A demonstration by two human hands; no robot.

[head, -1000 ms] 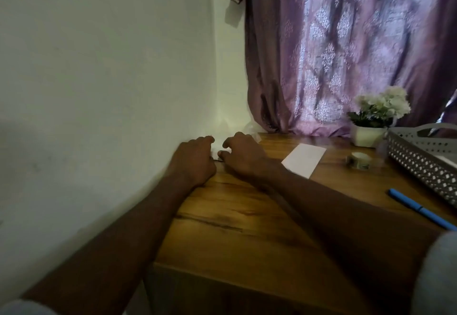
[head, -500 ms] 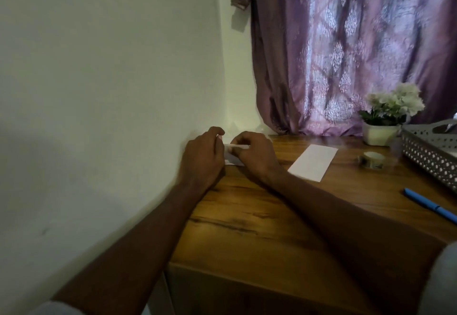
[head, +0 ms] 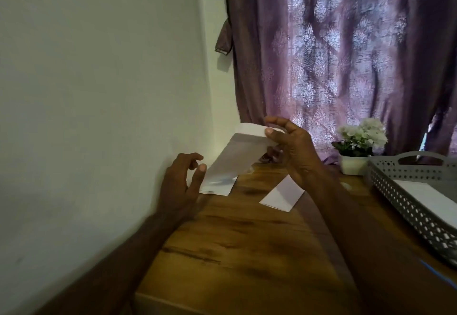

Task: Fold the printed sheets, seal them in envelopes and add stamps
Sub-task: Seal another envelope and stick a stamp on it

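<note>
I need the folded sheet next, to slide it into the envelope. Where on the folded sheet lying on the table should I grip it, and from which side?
Pinch the near short edge of the folded sheet and come from the front, probably with the left hand, which is free. It lies flat on the table, and its far end is hidden behind the right hand, which holds the envelope.

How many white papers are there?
4: an envelope pinched in the right hand, a sheet on the table under it, a folded sheet mid-table, one in the basket. More may be hidden.
</note>
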